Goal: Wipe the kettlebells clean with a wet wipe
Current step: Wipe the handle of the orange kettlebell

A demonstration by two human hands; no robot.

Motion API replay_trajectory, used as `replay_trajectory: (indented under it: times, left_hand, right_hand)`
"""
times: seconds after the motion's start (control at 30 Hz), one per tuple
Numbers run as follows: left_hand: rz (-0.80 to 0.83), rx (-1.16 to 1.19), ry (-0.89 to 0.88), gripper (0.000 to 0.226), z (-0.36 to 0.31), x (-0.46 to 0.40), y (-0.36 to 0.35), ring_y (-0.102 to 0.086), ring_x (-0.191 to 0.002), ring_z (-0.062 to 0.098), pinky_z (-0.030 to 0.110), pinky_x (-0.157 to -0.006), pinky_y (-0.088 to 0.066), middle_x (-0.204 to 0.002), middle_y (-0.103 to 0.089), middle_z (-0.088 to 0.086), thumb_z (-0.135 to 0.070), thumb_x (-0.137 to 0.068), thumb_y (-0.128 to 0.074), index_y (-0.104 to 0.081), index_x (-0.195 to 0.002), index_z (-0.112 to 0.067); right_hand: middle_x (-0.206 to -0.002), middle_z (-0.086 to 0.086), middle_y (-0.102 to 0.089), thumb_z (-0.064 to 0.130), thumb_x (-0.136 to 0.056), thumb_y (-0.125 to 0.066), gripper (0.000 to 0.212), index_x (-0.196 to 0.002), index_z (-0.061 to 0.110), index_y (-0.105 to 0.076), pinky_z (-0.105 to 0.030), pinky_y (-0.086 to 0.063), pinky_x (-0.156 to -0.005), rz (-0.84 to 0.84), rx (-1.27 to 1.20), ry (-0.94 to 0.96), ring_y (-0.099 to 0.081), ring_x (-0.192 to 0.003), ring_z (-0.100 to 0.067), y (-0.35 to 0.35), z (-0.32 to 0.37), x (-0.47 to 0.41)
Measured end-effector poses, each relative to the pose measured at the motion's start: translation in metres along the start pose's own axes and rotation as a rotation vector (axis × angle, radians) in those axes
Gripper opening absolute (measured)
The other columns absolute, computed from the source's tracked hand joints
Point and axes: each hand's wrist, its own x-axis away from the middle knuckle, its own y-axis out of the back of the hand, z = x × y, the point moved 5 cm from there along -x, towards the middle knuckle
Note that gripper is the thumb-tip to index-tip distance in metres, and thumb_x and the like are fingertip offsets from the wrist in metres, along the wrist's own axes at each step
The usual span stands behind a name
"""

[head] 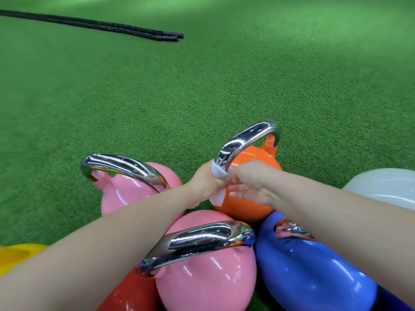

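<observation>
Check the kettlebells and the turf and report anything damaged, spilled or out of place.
Nothing stands out. The kettlebells stand clustered on the green turf, glossy and unmarked. The left hand holds the wet wipe wrapped around the orange kettlebell handle. Black ropes lie straight, farther off.

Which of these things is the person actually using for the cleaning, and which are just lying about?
In use:
- wet wipe, wrapped round the chrome handle of the orange kettlebell
- left hand, gripping the wipe on the handle
- right hand, pinching the wipe
- other kettlebells awaiting wiping: two pink, blue, red, white, yellow

Lying about:
- black battle ropes on the green turf
</observation>
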Motion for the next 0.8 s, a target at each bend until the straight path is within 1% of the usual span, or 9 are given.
replay_trajectory:
  times: [0.1,0.2,0.27,0.33,0.37,0.47,0.6,0.7,0.8]
  left_hand:
    - [-0.052,0.084,0.025,0.028,0.002,0.001,-0.001,-0.059,-0.078,0.017,0.032,-0.074,-0.050,-0.086,-0.066,0.009,-0.016,-0.068,-0.069,-0.063,-0.092,-0.004]
    - [-0.064,0.119,0.049,0.016,0.002,0.001,-0.005,-0.057,-0.076,0.019,0.034,-0.071,-0.047,-0.082,-0.061,0.012,0.000,-0.072,-0.066,-0.061,-0.087,0.001]
    - [-0.063,0.132,0.059,0.018,-0.001,0.000,-0.004,-0.059,-0.073,0.020,0.031,-0.068,-0.050,-0.079,-0.062,0.011,0.003,-0.070,-0.066,-0.061,-0.082,-0.009]
    - [-0.047,0.136,0.063,0.024,-0.004,-0.001,-0.002,-0.060,-0.069,0.018,0.025,-0.060,-0.051,-0.078,-0.063,0.007,-0.002,-0.068,-0.071,-0.060,-0.088,-0.008]
    - [-0.044,0.136,0.075,0.037,-0.008,-0.001,-0.002,-0.062,-0.072,0.018,0.026,-0.061,-0.052,-0.082,-0.065,0.007,-0.010,-0.064,-0.075,-0.058,-0.097,-0.004]
    - [-0.039,0.043,0.180,0.087,-0.019,0.008,-0.001,-0.060,-0.104,0.019,0.041,-0.091,-0.050,-0.113,-0.060,0.007,-0.035,-0.055,-0.082,-0.038,-0.126,-0.011]
    - [0.066,0.096,0.226,0.102,-0.039,0.014,0.003,-0.052,-0.118,0.018,0.041,-0.105,-0.039,-0.129,-0.054,0.005,-0.050,-0.043,-0.071,-0.035,-0.132,-0.015]
    - [0.113,0.181,0.245,0.077,-0.048,0.016,0.004,-0.052,-0.121,0.022,0.044,-0.108,-0.033,-0.129,-0.055,0.012,-0.052,-0.058,-0.059,-0.047,-0.125,-0.016]
    - [0.058,0.161,0.244,0.073,-0.047,0.022,0.005,-0.049,-0.123,0.019,0.040,-0.112,-0.027,-0.127,-0.057,0.008,-0.061,-0.065,-0.046,-0.055,-0.122,-0.017]
  right_hand:
    - [-0.073,-0.001,-0.047,0.003,-0.094,-0.035,0.028,-0.070,0.013,-0.047,-0.034,-0.043,-0.088,-0.046,-0.050,-0.020,-0.047,-0.071,-0.017,-0.002,-0.002,0.002]
    - [-0.077,-0.005,-0.045,0.004,-0.097,-0.033,0.029,-0.072,0.011,-0.044,-0.035,-0.042,-0.094,-0.048,-0.144,-0.056,-0.054,-0.090,-0.026,0.000,-0.008,0.004]
    - [-0.093,-0.013,-0.053,0.002,-0.096,-0.029,0.024,-0.089,0.004,-0.052,-0.034,-0.044,-0.087,-0.049,-0.202,-0.083,-0.055,-0.101,-0.031,0.000,-0.013,0.006]
    - [-0.108,-0.020,-0.055,-0.004,-0.093,-0.024,0.032,-0.112,0.001,-0.049,-0.034,-0.046,-0.079,-0.083,-0.261,-0.081,-0.056,-0.087,-0.029,0.001,-0.018,0.006]
    - [-0.103,-0.019,-0.057,-0.005,-0.091,-0.024,0.034,-0.113,0.002,-0.048,-0.034,-0.048,-0.074,-0.102,-0.292,-0.070,-0.056,-0.080,-0.027,0.002,-0.019,0.007]
    - [-0.081,-0.010,-0.054,-0.005,-0.092,-0.027,0.027,-0.099,0.004,-0.051,-0.028,-0.047,-0.060,-0.161,-0.309,-0.022,-0.054,-0.069,-0.020,0.011,-0.018,0.014]
    - [-0.066,-0.004,-0.035,-0.006,-0.094,-0.035,0.037,-0.061,0.011,-0.033,-0.032,-0.043,-0.072,-0.245,-0.215,0.101,-0.041,-0.065,-0.022,0.024,-0.006,0.027]
    - [-0.071,-0.006,-0.047,-0.006,-0.094,-0.035,0.027,-0.073,0.005,-0.048,-0.029,-0.042,-0.067,-0.253,-0.391,0.133,-0.048,-0.063,-0.017,0.028,-0.014,0.030]
    - [-0.109,-0.020,-0.062,-0.009,-0.090,-0.030,0.032,-0.105,0.000,-0.056,-0.031,-0.046,-0.086,-0.100,-0.488,0.118,-0.060,-0.105,-0.026,0.011,-0.017,0.027]
